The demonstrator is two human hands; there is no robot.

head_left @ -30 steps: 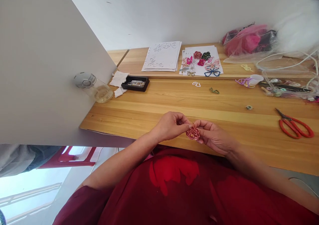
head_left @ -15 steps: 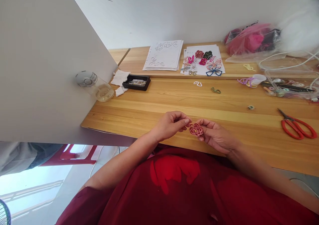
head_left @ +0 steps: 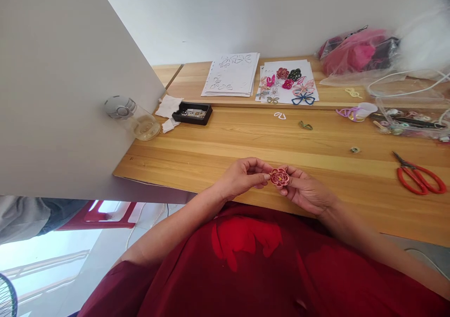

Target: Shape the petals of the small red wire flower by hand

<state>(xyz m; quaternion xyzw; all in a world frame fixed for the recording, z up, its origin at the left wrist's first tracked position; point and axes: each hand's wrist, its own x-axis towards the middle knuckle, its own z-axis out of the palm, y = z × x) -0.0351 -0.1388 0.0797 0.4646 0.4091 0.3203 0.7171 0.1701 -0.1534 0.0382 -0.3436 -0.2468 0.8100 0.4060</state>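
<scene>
A small pink rolled-strip flower (head_left: 279,177) with a yellow centre sits between my two hands just above the near edge of the wooden table (head_left: 218,153). My left hand (head_left: 244,176) pinches its left side with curled fingers. My right hand (head_left: 305,193) holds it from the right and underneath, fingers closed round it. The flower faces up toward the camera.
Red scissors (head_left: 420,180) lie at the right. A white sheet with several finished flowers and butterflies (head_left: 288,87) and a stack of cut-out sheets (head_left: 232,75) lie at the back. A black tray (head_left: 192,114), a clear jar (head_left: 135,120), plastic bags (head_left: 358,55) and a white partition (head_left: 63,92) are around.
The flower has turned from edge-on to face up and risen slightly toward the table. Both hands kept their grip on it.
</scene>
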